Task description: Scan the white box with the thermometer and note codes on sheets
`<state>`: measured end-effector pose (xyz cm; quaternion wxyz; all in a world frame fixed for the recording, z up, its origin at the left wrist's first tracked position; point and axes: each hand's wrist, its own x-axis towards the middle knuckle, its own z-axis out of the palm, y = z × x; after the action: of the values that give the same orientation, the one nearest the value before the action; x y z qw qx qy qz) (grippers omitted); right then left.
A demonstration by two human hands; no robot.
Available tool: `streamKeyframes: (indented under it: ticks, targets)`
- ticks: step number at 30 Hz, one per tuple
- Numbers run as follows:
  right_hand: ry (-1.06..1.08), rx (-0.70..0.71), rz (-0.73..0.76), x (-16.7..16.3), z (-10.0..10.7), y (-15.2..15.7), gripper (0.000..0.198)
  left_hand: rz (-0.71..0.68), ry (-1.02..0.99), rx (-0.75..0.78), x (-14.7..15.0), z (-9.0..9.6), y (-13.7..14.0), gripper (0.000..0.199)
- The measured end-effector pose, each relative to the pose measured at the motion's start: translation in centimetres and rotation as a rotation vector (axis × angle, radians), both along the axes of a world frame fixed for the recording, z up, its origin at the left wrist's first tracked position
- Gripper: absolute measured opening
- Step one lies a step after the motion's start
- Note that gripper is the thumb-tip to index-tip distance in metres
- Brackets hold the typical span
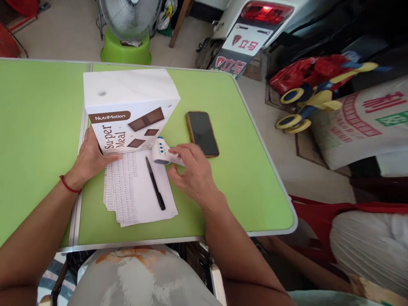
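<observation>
A white NutriMotion box [127,91] with brown bar pictures stands on the green table over the back of some papers. My left hand [89,157] grips its lower left edge, thumb along the bottom front and fingers partly hidden by the side. To the right of the box is a white and blue handheld infrared thermometer [161,151]. My right hand [193,172] has its fingers curled round the thermometer's handle, which they partly cover. A black pen [155,182] rests on the stack of handwritten sheets [143,208]. Behind my right hand lies a dark-screened phone [204,131].
The green folding table [255,187] has a metal rim and a seam at left. Beyond it are a fan [130,17] on a green stool [126,53], a scooter's rear [248,38] and a large sack [360,123]. Another person [369,246] sits at the right.
</observation>
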<state>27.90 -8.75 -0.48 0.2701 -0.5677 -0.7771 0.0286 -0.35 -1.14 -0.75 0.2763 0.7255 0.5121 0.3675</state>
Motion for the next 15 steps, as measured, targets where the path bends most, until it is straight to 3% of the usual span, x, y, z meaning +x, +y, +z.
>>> streamKeyframes:
  ticks: [2, 8, 15]
  targets:
    - [0.050, -0.048, 0.074, -1.0, -0.1, -0.7, 0.019, 0.010, 0.106, 0.039, 0.0, 0.0, -0.1, 0.095]
    - [-0.011, -0.152, 0.165, -2.5, -0.9, -1.3, 0.021, 0.042, 0.219, 0.054, -0.2, 0.1, -0.4, 0.112]
    - [0.616, -0.176, 0.429, -2.5, 0.4, -1.2, 0.036, 0.092, 0.337, -0.006, 0.0, -0.6, -0.2, 0.128]
